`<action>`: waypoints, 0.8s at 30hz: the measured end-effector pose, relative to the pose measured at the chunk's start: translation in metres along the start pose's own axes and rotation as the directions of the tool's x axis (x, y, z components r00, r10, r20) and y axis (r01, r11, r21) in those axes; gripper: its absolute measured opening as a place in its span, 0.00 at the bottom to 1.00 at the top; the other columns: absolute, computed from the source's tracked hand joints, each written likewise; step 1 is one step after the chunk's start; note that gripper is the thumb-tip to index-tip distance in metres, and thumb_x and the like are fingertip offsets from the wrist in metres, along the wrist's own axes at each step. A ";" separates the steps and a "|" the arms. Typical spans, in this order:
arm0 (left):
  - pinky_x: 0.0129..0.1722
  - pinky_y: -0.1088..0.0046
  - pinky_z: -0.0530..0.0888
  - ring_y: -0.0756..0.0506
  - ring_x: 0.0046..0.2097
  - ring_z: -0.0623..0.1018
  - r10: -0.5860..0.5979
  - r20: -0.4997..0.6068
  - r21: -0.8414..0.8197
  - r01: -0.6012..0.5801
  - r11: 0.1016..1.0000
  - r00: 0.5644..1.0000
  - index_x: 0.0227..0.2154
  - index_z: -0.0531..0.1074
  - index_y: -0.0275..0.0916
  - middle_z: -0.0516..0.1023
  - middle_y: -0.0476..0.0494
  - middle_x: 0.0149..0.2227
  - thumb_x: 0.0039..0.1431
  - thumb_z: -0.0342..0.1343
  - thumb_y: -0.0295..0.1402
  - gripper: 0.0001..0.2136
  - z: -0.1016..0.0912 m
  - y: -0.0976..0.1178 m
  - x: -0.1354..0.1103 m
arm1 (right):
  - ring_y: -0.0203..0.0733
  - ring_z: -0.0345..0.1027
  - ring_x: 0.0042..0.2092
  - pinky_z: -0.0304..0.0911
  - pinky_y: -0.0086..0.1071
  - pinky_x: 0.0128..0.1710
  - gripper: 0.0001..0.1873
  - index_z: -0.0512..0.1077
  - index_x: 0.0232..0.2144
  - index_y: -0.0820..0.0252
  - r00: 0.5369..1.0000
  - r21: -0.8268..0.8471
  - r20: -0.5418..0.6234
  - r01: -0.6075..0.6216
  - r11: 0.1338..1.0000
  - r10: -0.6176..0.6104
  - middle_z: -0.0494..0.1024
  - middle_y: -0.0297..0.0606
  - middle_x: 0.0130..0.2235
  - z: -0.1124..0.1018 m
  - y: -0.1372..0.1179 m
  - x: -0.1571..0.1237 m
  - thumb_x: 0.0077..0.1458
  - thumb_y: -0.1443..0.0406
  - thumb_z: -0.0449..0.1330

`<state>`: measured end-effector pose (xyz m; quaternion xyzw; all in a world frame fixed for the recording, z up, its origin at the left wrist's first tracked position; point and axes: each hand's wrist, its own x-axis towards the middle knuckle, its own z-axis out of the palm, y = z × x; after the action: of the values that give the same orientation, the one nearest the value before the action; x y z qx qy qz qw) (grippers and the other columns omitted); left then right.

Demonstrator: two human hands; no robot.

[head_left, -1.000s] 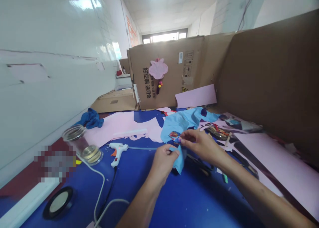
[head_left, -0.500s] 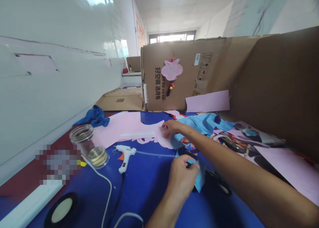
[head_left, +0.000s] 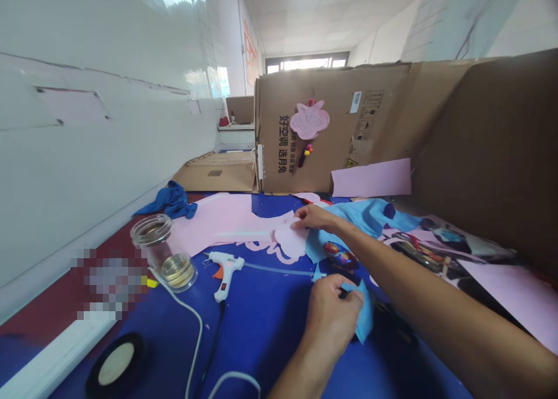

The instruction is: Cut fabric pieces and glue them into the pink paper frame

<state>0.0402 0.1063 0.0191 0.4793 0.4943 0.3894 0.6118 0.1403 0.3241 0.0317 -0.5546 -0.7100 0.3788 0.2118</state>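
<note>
My left hand is closed on a small light blue fabric piece, which hangs out past the fingers on the right. Farther off, my right hand pinches the edge of a pale pink paper cutout with a rounded outline. That cutout overlaps the end of a large pink paper sheet. Left of both hands lies a white glue gun with an orange trigger. A light blue cloth spreads behind my right wrist, partly covered by the forearm.
A clear jar stands at the left beside a roll of black tape. Cables cross the blue tabletop. Cardboard walls the back, with a pink flower-like ornament on it. Paper scraps and tools clutter the right.
The view has shifted slightly, moving everything a little rightward. The pink cutout at my right hand, blurred before, now shows a clear outline. My left hand still holds the light blue piece.
</note>
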 end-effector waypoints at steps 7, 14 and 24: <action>0.25 0.72 0.62 0.49 0.23 0.69 0.005 0.006 -0.005 -0.005 1.000 1.000 0.25 0.76 0.40 0.73 0.51 0.21 0.50 0.60 0.28 0.02 0.000 -0.007 0.003 | 0.33 0.65 0.25 0.61 0.27 0.26 0.20 0.74 0.28 0.59 0.965 0.354 -0.260 0.070 0.933 0.026 0.74 0.27 0.23 -0.017 -0.001 -0.016 0.39 0.57 0.79; 0.25 0.73 0.62 0.50 0.23 0.67 0.032 0.036 -0.027 -0.031 0.999 0.999 0.25 0.74 0.40 0.72 0.51 0.21 0.50 0.61 0.28 0.02 -0.002 -0.006 0.003 | 0.34 0.68 0.25 0.66 0.27 0.26 0.18 0.72 0.31 0.56 0.894 0.609 -0.414 0.133 0.782 0.170 0.77 0.28 0.26 -0.033 -0.003 -0.061 0.42 0.61 0.76; 0.27 0.74 0.63 0.50 0.25 0.69 0.089 -0.025 -0.096 -0.091 0.991 0.996 0.42 0.85 0.35 0.80 0.46 0.27 0.52 0.64 0.33 0.14 -0.012 -0.006 0.012 | 0.36 0.74 0.27 0.75 0.30 0.29 0.19 0.71 0.34 0.54 0.877 0.848 -0.358 0.162 0.505 0.320 0.81 0.32 0.32 -0.008 -0.002 -0.178 0.44 0.66 0.77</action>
<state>0.0307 0.1186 0.0103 0.4668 0.4590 0.4453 0.6109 0.1972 0.1579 0.0600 -0.4827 -0.3260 0.5422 0.6056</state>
